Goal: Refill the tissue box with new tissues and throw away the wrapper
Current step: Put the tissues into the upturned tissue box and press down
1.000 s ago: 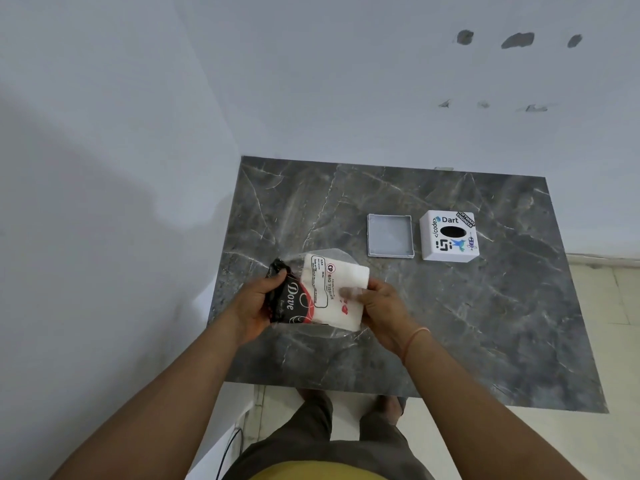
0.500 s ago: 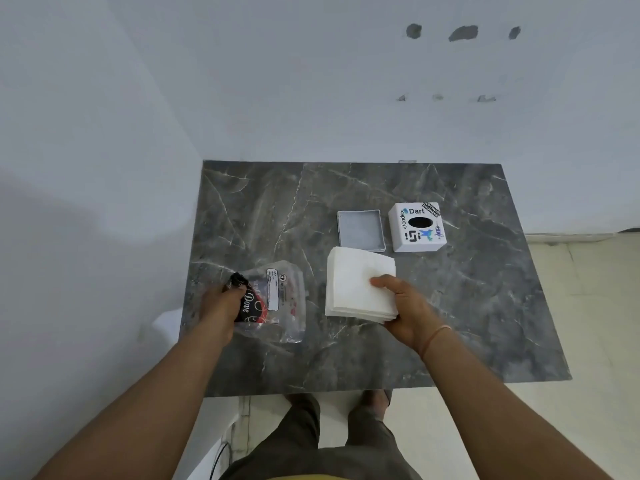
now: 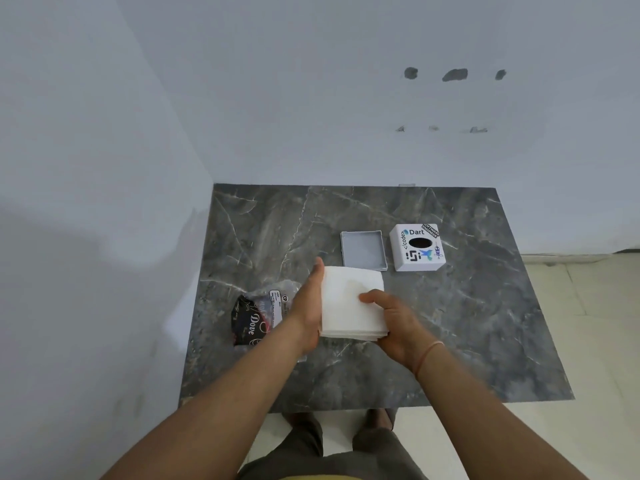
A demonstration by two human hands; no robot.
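The emptied wrapper (image 3: 258,315) lies released on the bench (image 3: 467,323) at the stack's 9 o'clock — the left hand (image 3: 310,306), fingers (image 3: 318,275) straight, now steadies the tissue stack (image 3: 349,299). The right hand (image 3: 394,323) grips its near corner; the tray (image 3: 363,251) at 12 o'clock probably comes next.

White tissue stack (image 3: 349,299) beside crumpled wrapper (image 3: 252,322)

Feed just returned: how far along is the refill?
Done: tissue stack is out of the wrapper, which lies on the table. In hand: right hand grips the stack, left hand presses its side. Left: fill the grey tray, fit the white cover, bin the wrapper.
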